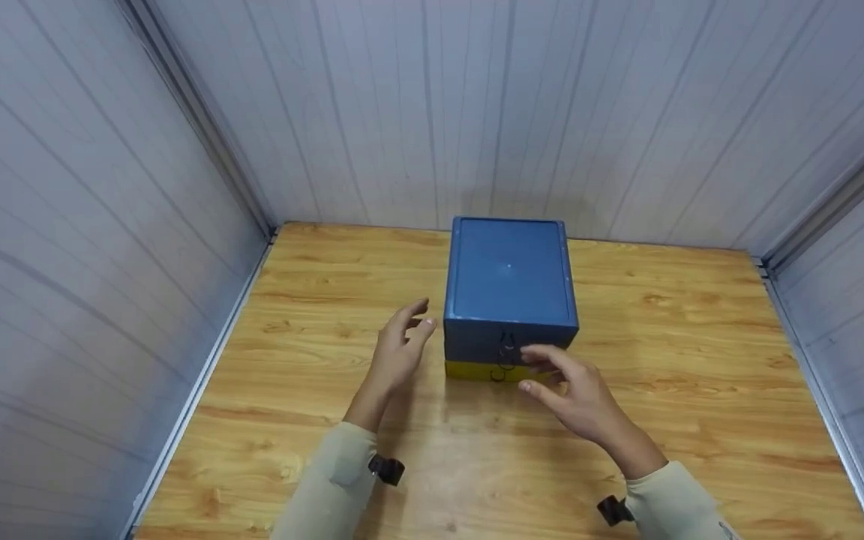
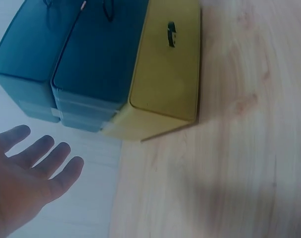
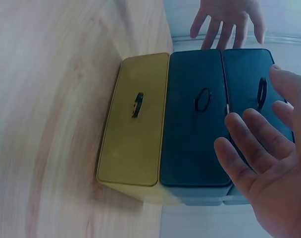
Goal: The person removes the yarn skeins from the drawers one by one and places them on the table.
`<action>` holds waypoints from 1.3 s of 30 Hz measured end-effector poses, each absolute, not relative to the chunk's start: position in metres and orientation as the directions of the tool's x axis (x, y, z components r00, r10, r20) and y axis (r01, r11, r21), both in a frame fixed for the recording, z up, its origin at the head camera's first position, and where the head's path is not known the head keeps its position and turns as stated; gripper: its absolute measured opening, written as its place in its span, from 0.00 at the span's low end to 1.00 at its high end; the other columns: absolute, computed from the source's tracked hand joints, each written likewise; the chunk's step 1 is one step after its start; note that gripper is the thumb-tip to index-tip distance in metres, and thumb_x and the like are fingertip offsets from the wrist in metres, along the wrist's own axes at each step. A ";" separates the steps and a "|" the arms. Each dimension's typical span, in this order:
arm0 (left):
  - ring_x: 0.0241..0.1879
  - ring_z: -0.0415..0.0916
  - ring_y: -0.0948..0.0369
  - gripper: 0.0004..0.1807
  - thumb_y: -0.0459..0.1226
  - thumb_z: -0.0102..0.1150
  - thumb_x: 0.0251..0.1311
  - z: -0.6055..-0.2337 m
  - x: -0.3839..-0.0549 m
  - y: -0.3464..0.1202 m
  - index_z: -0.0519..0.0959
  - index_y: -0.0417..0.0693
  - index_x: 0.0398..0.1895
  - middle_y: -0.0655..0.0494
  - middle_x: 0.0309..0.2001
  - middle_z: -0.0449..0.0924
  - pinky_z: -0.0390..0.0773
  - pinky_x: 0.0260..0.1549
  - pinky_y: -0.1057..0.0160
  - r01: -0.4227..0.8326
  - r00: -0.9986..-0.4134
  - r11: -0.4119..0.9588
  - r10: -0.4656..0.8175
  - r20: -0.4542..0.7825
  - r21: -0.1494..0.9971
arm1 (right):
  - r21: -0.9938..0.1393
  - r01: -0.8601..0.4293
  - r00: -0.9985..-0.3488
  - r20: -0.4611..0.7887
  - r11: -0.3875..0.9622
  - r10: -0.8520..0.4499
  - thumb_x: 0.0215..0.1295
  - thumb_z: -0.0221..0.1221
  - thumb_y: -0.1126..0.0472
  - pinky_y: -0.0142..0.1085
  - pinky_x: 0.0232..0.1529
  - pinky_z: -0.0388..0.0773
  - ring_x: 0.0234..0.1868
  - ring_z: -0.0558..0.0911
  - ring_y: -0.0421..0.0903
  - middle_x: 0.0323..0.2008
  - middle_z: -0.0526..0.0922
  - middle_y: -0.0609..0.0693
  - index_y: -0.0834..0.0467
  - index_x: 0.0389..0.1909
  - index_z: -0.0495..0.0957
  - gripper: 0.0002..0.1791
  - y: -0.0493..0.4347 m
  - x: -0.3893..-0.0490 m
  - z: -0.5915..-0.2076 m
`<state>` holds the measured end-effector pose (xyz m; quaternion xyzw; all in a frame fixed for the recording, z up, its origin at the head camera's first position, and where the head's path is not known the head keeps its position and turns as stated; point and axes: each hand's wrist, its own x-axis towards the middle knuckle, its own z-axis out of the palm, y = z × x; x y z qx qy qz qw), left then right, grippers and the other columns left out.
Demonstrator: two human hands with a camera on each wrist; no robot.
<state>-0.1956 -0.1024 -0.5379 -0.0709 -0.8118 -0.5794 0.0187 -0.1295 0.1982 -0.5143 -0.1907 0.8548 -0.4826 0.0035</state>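
Observation:
A stacked drawer box stands on the wooden table, with a blue top point(image 1: 511, 274). Its front has two blue drawers point(image 3: 192, 148) over a yellow bottom drawer point(image 3: 133, 144), all closed. Each drawer front carries a black loop handle point(image 3: 137, 105). My left hand point(image 1: 393, 354) hovers just left of the box's front corner, fingers spread and relaxed, holding nothing. In front of the box's right side is my right hand point(image 1: 582, 394), fingers loosely bent with nothing in them. It overlaps the drawer fronts in the head view.
Pale panelled walls point(image 1: 402, 112) enclose the wooden table point(image 1: 664, 360) at the back, left and right. The box stands close to the back wall. A black wrist camera point(image 1: 387, 469) sits on the left sleeve, another point(image 1: 615, 511) on the right sleeve.

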 end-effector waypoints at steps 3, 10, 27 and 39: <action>0.65 0.74 0.49 0.27 0.48 0.51 0.77 -0.537 -0.197 -0.097 0.70 0.48 0.74 0.48 0.68 0.74 0.72 0.62 0.37 0.125 -0.991 0.298 0.091 0.102 0.946 | -0.833 -0.311 -0.932 0.173 0.457 -0.319 0.69 0.67 0.54 0.47 0.50 0.84 0.55 0.84 0.51 0.57 0.84 0.51 0.53 0.64 0.78 0.24 0.193 -0.130 -0.514; 0.65 0.73 0.47 0.26 0.47 0.51 0.77 -0.534 -0.199 -0.091 0.71 0.47 0.73 0.48 0.68 0.75 0.71 0.64 0.38 0.121 -0.991 0.262 0.087 0.101 0.957 | -0.838 -0.304 -0.933 0.165 0.453 -0.321 0.69 0.67 0.54 0.46 0.50 0.84 0.54 0.84 0.52 0.57 0.83 0.51 0.51 0.65 0.78 0.24 0.186 -0.134 -0.512; 0.64 0.74 0.49 0.29 0.51 0.54 0.75 -0.523 -0.208 -0.079 0.72 0.46 0.73 0.48 0.66 0.76 0.76 0.62 0.44 0.144 -0.989 0.246 0.077 0.129 0.959 | -0.844 -0.322 -0.915 0.161 0.428 -0.370 0.72 0.64 0.50 0.58 0.54 0.81 0.54 0.84 0.52 0.60 0.81 0.51 0.56 0.65 0.78 0.25 0.177 -0.143 -0.506; 0.67 0.72 0.49 0.35 0.47 0.61 0.69 -0.513 -0.213 -0.080 0.67 0.49 0.77 0.46 0.71 0.71 0.74 0.65 0.44 0.067 -0.992 0.120 0.116 0.053 0.991 | -0.836 -0.327 -0.920 0.175 0.440 -0.350 0.72 0.64 0.53 0.46 0.52 0.84 0.52 0.84 0.46 0.54 0.84 0.52 0.58 0.59 0.81 0.20 0.173 -0.146 -0.509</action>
